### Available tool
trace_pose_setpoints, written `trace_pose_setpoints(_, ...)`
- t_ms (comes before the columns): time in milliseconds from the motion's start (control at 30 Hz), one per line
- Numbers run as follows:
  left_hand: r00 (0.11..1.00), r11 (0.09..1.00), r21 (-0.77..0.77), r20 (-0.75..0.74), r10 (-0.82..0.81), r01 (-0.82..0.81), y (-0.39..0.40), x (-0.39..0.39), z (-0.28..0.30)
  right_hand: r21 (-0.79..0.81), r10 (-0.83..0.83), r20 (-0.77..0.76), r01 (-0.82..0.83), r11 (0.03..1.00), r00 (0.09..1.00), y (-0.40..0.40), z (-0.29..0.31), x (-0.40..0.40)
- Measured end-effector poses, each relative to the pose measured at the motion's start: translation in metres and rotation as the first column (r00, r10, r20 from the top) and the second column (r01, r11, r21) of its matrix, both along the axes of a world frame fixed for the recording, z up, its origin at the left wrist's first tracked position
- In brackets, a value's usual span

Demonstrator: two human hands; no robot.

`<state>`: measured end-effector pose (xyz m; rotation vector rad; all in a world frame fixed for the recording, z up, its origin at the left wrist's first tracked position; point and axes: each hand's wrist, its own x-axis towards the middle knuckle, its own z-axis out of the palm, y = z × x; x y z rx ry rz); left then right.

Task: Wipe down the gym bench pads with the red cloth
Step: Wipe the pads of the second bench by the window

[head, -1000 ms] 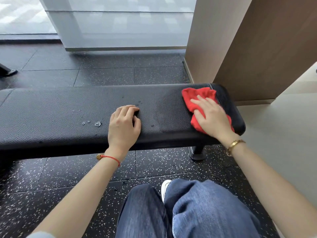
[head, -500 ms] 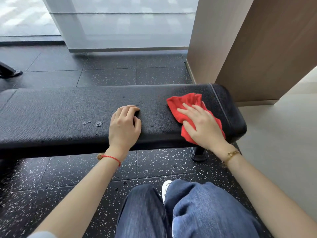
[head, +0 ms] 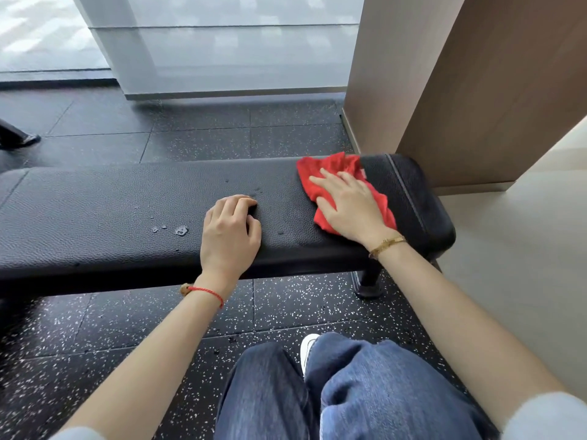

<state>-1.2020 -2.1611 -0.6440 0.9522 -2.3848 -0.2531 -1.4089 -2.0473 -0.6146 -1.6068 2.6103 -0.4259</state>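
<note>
Black bench pad (head: pixel 95 211), red cloth (head: pixel 320 173) flat beneath right hand (head: pixel 349 208) grip

The black, pebble-grained bench pad (head: pixel 104 211) lies flat and long across the view, its right end rounded and crossed by a stitched seam. A few water droplets (head: pixel 180 230) sit on its top left of centre, and smaller damp specks dot the surface near the middle. The red cloth (head: pixel 320 182) lies crumpled and partly spread on the pad's top near the right end, just short of the seam, reaching from the far edge almost to the near edge, with its middle covered by a flat hand.
</note>
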Motion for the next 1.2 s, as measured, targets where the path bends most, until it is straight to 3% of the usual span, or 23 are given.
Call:
trace_pose_setpoints(133,0.999,1.0,-0.022,-0.032,-0.011,0.01,-0.001,0.001,-0.001,-0.08,0.078,-0.029,-0.08,0.994,0.997,0.051,-0.003,0.012)
trace_pose_setpoints(267,0.999,1.0,-0.02,-0.034,-0.006,0.006,-0.001,0.001,-0.003,-0.105,-0.119,-0.033,0.115,0.988,0.992,0.07,-0.006,-0.021)
trace_pose_setpoints(433,1.0,1.0,-0.024,-0.016,0.017,-0.017,0.002,-0.002,-0.002,-0.023,-0.332,0.015,0.332,0.943,0.943,0.016,0.002,-0.045)
trace_pose_setpoints(500,1.0,1.0,-0.021,-0.018,0.017,-0.017,0.002,-0.002,-0.002,-0.004,-0.271,0.002,0.271,0.963,0.963,-0.006,0.003,-0.031)
trace_pose_setpoints(667,0.999,1.0,-0.006,-0.037,0.007,-0.007,0.0,-0.001,-0.001,0.0,0.061,-0.022,-0.062,0.998,0.998,0.001,0.0,0.022)
trace_pose_setpoints(767,0.999,1.0,-0.004,-0.046,-0.006,0.005,-0.002,0.001,-0.001,-0.063,0.108,-0.04,-0.111,0.992,0.993,0.036,-0.005,0.035)
trace_pose_setpoints(900,0.998,1.0,-0.003,-0.052,-0.021,0.021,-0.004,0.002,-0.002,-0.137,-0.077,-0.044,0.07,0.988,0.996,0.067,-0.006,0.001)
trace_pose_setpoints(1033,0.999,1.0,-0.009,-0.045,0.002,-0.002,-0.003,0.0,-0.003,-0.097,-0.331,-0.013,0.328,0.94,0.944,0.056,-0.003,-0.046)
trace_pose_setpoints(1100,0.999,1.0,-0.011,-0.047,0.013,-0.013,-0.002,-0.001,-0.003,-0.047,-0.365,0.005,0.365,0.93,0.931,0.032,0.002,-0.055)
trace_pose_setpoints(1200,0.999,1.0,-0.008,-0.049,0.012,-0.012,-0.002,-0.001,-0.003,-0.007,-0.272,0.011,0.272,0.962,0.962,-0.003,0.005,-0.038)
